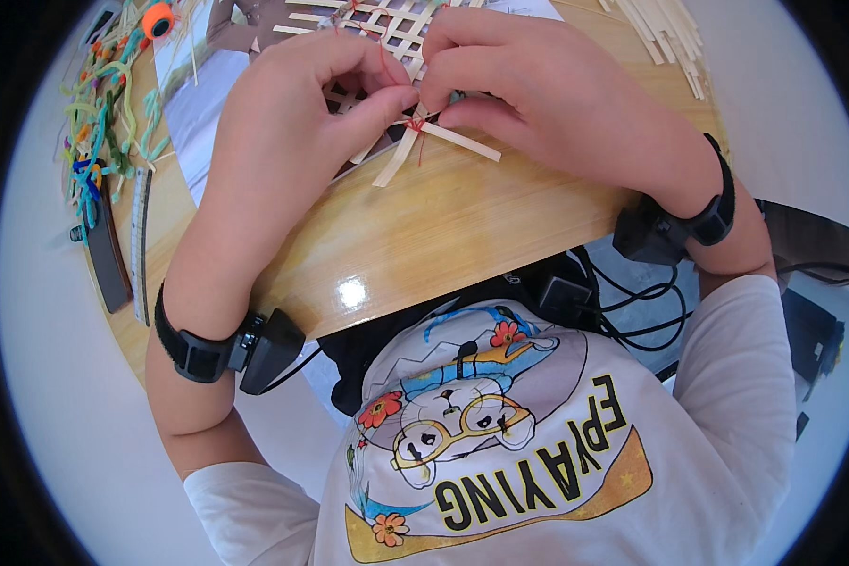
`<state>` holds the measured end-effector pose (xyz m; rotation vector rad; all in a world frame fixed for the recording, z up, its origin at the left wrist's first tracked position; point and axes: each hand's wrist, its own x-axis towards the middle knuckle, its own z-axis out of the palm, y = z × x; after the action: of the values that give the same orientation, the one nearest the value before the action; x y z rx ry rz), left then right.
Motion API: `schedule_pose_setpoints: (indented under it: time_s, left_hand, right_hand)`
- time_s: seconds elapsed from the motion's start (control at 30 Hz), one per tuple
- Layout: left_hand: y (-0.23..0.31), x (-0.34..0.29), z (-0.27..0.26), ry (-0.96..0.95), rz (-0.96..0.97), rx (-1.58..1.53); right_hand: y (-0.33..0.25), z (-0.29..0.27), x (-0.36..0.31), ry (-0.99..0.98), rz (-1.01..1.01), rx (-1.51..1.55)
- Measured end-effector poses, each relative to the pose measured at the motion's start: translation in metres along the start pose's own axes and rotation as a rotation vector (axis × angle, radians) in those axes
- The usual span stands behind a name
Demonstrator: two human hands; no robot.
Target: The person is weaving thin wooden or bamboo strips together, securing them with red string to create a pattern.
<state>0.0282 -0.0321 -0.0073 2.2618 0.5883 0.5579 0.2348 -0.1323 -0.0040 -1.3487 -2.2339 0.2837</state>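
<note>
Yarn (113, 94) at left, lattice (406, 26) at top centre, strips (665, 38) at upper right

Multicoloured yarn lies tangled along the table (424, 222) edge, with a dark bar (108, 253) and a ruler (141, 247) just below it and an orange disc (158, 21) at its top; a printed sheet (184, 71) reaches under the lattice. The left hand (297, 108), a black band (203, 357) on its wrist, has thumb and forefinger tips together, pinched on red thread (415, 124) near the lattice's near corner, where thread wraps crossing strip ends. The right hand (538, 80) curls just beside that crossing, thumb and forefinger close; whether they clamp anything cannot be told. Further right, loose pale strips lie apart from the lattice, and another band (712, 222) circles the right wrist
</note>
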Motion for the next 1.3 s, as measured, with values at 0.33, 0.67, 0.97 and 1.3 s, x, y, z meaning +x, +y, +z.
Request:
schedule_pose_setpoints:
  time_s: [0.33,0.67,0.97,1.3]
  left_hand:
    - [0.003,0.003,-0.004,-0.071,-0.116,0.045]
    - [-0.005,0.001,-0.003,0.006,-0.074,0.128]
    - [-0.007,0.002,-0.003,-0.017,-0.091,0.116]
    - [0.001,-0.003,-0.008,0.047,-0.088,0.147]
  right_hand:
    - [0.009,-0.008,0.006,-0.054,-0.009,0.182]
    - [0.009,-0.017,0.013,-0.119,-0.218,0.152]
    - [0.008,-0.006,0.014,-0.145,-0.117,0.210]
    - [0.008,0.001,0.012,-0.076,-0.118,0.216]
